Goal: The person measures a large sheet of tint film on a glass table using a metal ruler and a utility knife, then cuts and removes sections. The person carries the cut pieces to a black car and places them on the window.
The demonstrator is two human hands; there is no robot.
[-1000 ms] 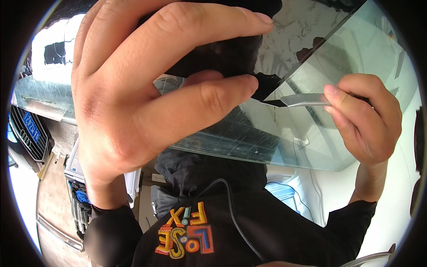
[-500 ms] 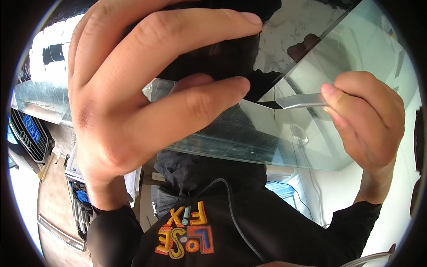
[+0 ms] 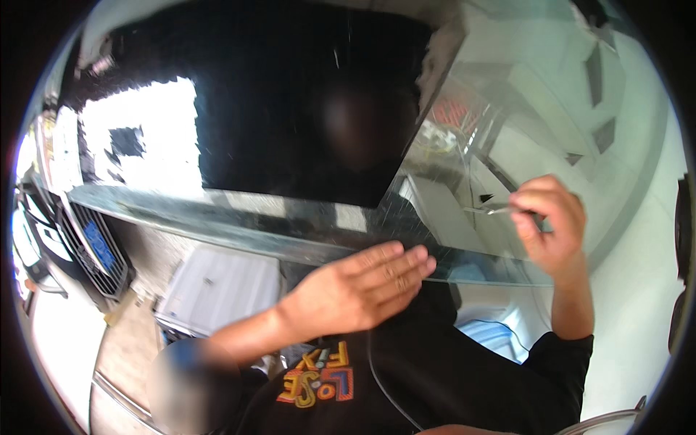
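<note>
A large black glossy sheet (image 3: 290, 109) lies on the glass tabletop (image 3: 522, 254), its right edge cut at a slant. My left hand (image 3: 362, 286) is open, fingers stretched out together, over the near edge of the glass below the sheet's near right corner. It holds nothing. To the right of the sheet, my right hand (image 3: 551, 225) is closed on a slim silver cutter knife (image 3: 496, 211), whose tip points left over the glass. Most of the handle is hidden in the fingers. A small dark triangular scrap (image 3: 486, 197) shows beside the tip.
More dark scraps (image 3: 604, 135) dot the glass at the right. A grey lidded box (image 3: 221, 283) stands below the table's near edge at left, with a parked car (image 3: 90, 239) beyond it. A blue-striped stool (image 3: 496, 337) sits under the right side.
My left hand has dropped from above the sheet to the near table edge, its fingers straightening. My right hand, still holding the knife, has moved nearer and away from the sheet's corner.
</note>
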